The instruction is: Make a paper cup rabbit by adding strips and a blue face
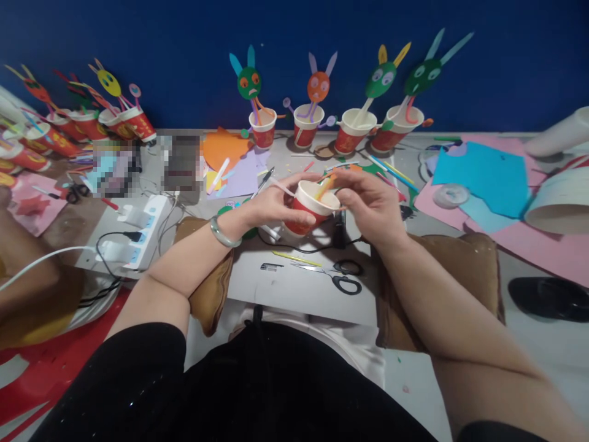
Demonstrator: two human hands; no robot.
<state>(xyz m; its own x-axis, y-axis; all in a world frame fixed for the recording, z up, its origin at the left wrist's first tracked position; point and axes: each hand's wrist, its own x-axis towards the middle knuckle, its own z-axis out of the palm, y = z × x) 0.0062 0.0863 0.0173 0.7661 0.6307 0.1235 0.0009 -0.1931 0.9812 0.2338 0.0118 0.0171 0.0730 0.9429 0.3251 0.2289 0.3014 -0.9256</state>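
Observation:
My left hand [283, 199] is wrapped around a red paper cup [301, 215] with a white rim, tilted over the near part of the table. An orange-yellow strip [326, 186] stands inside the cup, and a pale strip [281, 186] sticks out on its left. At the cup's right rim my right hand [370, 199] has thumb and fingers drawn together beside the orange-yellow strip. What those fingertips pinch is hidden. Below the cup lie scissors [347, 283] with black handles, a thin yellow stick [297, 258] and a small black clip-like piece [271, 267].
Several finished cup figures, such as a green-headed one [263, 132], stand along the blue wall. Coloured paper [483, 178], a tape roll [451, 195] and a paper cylinder [559, 199] are at right. A power strip [150, 230] with cables lies left, near another person's arm [27, 264].

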